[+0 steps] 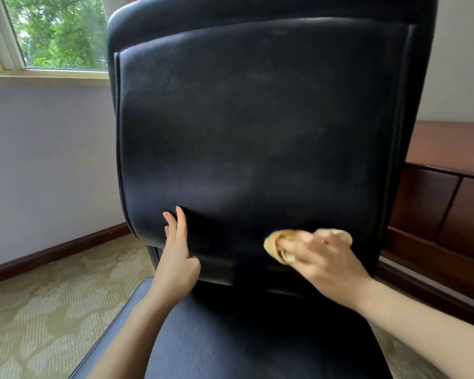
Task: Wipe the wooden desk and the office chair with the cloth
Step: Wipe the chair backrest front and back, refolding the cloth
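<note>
over the office chair seat, the right hand grips the bunched cloth at the lower edge of the backrest, most leather lying above; the straight-fingered left hand braces its lower left corner.

- Upper left: a window with a pale frame; green trees outside, daylight coming in
- Left: a plain pale wall with a dark wooden skirting board along its foot
- Lower left: beige carpet with a large leafy pattern
- Right edge: a reddish-brown wooden bench with a panelled front, against a pale wall
</note>
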A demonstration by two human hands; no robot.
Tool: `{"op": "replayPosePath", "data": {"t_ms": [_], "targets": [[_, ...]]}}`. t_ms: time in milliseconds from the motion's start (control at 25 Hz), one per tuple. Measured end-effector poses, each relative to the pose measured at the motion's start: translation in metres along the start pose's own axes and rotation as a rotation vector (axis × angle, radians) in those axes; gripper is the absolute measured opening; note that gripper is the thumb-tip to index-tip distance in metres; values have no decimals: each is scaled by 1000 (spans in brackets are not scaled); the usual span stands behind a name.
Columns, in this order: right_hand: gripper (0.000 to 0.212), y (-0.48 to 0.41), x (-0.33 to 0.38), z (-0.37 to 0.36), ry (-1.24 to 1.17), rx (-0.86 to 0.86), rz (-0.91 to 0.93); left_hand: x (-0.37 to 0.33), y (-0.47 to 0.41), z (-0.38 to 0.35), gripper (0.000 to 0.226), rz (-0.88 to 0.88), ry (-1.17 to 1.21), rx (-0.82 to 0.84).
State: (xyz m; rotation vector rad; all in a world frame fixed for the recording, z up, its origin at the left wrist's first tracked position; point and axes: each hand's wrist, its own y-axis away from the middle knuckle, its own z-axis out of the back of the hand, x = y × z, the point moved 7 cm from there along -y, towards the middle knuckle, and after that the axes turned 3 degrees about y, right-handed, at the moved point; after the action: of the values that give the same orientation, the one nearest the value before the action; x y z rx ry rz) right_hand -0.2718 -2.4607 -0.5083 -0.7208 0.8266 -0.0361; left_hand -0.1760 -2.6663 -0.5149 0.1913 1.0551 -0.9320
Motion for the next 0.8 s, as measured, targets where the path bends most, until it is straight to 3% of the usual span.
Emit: {"op": "replayPosePath", "data": {"t_ms": [120, 200, 280, 360, 560, 680, 800], "targets": [[35, 34, 7, -6, 16, 166, 194, -5, 3, 4, 94, 6, -14, -19], [40, 35, -2, 2, 39, 134, 231, -6, 6, 7, 93, 8, -26, -32], [27, 20, -15, 16, 41, 27, 194, -5, 6, 10, 93, 7, -38, -26], [18, -9, -33, 32, 57, -97, 102, -6, 4, 10, 94, 3, -50, -9], [27, -103, -93, 57, 140, -325, -302, -5, 3, 7, 95, -1, -69, -1], [36, -149, -105, 47, 81, -316, -530, -2, 1, 7, 97, -13, -96, -15], [23, -173, -73, 38, 92, -371, -547, 0, -1, 6, 100, -12, -119, -38]]}}
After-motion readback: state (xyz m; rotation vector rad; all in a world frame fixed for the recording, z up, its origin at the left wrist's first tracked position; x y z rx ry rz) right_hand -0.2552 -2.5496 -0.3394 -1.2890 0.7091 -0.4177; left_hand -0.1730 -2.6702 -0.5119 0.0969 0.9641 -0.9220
